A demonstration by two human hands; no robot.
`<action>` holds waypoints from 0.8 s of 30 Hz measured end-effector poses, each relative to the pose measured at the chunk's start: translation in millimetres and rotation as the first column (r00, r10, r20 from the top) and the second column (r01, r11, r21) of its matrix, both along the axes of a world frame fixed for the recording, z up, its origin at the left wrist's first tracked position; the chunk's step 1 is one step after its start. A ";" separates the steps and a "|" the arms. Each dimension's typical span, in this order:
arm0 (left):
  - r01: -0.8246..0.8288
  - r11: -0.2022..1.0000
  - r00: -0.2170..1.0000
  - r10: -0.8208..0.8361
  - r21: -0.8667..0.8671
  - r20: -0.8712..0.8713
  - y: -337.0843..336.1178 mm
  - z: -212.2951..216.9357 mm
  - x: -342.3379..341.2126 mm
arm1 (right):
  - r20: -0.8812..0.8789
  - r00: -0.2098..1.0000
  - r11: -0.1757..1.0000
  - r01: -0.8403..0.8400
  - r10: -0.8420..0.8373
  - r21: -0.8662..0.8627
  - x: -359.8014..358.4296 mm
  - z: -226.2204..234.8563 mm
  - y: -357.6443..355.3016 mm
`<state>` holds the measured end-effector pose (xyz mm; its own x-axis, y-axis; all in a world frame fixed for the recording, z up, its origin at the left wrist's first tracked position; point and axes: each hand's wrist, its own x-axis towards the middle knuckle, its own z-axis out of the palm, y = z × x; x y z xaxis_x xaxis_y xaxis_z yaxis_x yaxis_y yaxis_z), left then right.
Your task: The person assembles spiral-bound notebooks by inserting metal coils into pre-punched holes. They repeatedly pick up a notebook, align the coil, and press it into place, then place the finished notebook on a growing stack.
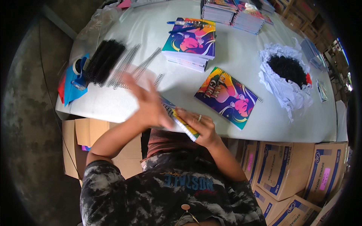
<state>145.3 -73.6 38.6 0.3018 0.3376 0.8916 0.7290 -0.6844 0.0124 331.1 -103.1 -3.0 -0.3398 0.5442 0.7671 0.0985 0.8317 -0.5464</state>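
Note:
In my right hand (205, 130) is a small notebook (184, 125), gripped by its side near the table's front edge, pages and part of the colourful cover showing. My left hand (145, 101) is blurred by motion just left of it, fingers spread apart, thumb close to the notebook; nothing shows in it. To the right of my hands lies a purple and orange spiral notebook (226, 98), its wire coil sticking out past one corner. Beyond my hands stands a stack of similar notebooks (190, 47) with pens (186, 28) on top.
Loose wire coils (126, 64) and a dark coil bundle (105, 62) lie at left, beside a tape dispenser (78, 73). At right, crumpled white wrapping (267, 75) surrounds a black tangled heap (287, 69). More notebook stacks (230, 17) stand at the back; cardboard boxes (277, 169) sit below the table.

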 end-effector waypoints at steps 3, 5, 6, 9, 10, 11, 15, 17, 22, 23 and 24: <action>0.341 0.923 0.867 -0.382 -0.177 -0.320 -44.1 -76.7 -8.6 | 0.004 1.000 0.999 0.031 -0.031 -0.018 4.1 -2.6 7.1; 0.094 0.985 0.996 -0.092 0.147 -0.022 -4.8 -27.6 -17.9 | 0.044 0.999 0.999 0.033 -0.031 -0.042 3.9 -5.8 1.7; -0.092 0.967 0.985 0.053 0.238 0.167 2.6 -1.2 -19.3 | 0.019 1.000 0.998 -0.018 0.019 -0.068 0.6 1.2 1.3; 0.113 0.994 0.970 -0.107 0.013 -0.218 -14.5 -16.7 -0.8 | 0.014 1.000 0.993 0.022 -0.021 -0.115 -3.2 4.4 -2.4; 0.245 0.967 0.937 -0.255 -0.072 -0.241 -26.3 -45.3 2.3 | -0.009 0.999 0.991 0.042 -0.044 -0.130 -1.8 -1.1 -0.7; 0.356 0.919 0.886 -0.390 -0.170 -0.250 -39.0 -72.7 5.0 | -0.036 0.997 0.988 0.057 -0.063 -0.146 -1.4 -5.6 2.2; -0.036 0.959 0.914 0.146 0.282 -0.380 -10.7 -74.3 -3.7 | -0.018 0.999 0.999 0.032 -0.032 -0.022 -8.1 0.1 2.8; 0.153 0.985 0.959 -0.169 -0.086 -0.229 -20.3 -59.0 14.1 | -0.030 0.998 0.996 0.047 -0.050 -0.081 -7.4 -3.2 0.4; 0.171 0.955 0.906 -0.055 0.243 -0.419 -21.9 -92.1 4.2 | -0.003 0.997 0.994 0.072 -0.072 -0.081 -6.2 -7.4 4.5; 0.082 0.985 0.929 -0.020 0.151 -0.370 -13.8 -80.6 6.3 | 0.028 0.998 0.996 0.063 -0.062 -0.069 -5.9 -2.5 7.5; -0.013 1.000 0.946 0.021 0.027 -0.324 -17.7 -73.3 7.8 | 0.018 0.999 0.998 0.050 -0.049 -0.039 -7.0 3.0 2.9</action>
